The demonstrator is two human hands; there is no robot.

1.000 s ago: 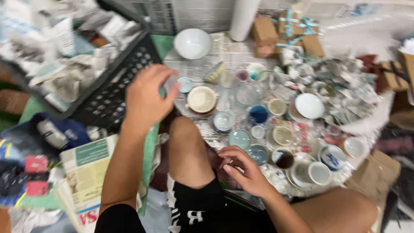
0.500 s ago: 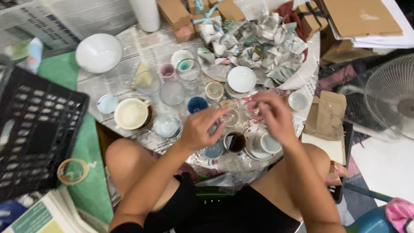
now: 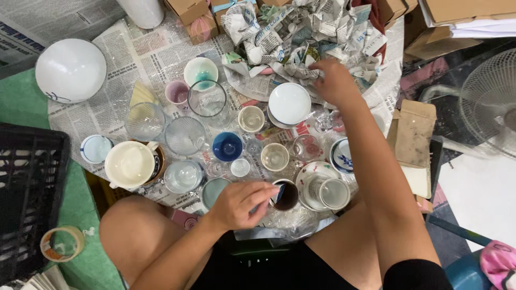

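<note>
Nearest us, our left hand pinches the rim of a dark cup standing on the newspaper-covered surface, just beside a white mug. Farther off, our right hand reaches into crumpled newspaper beyond a white bowl; we cannot tell its grip.

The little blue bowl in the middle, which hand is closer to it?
Left. The left hand sits just below the blue bowl, touching a dark cup. The right hand is farther away, up at the crumpled newspaper.
</note>
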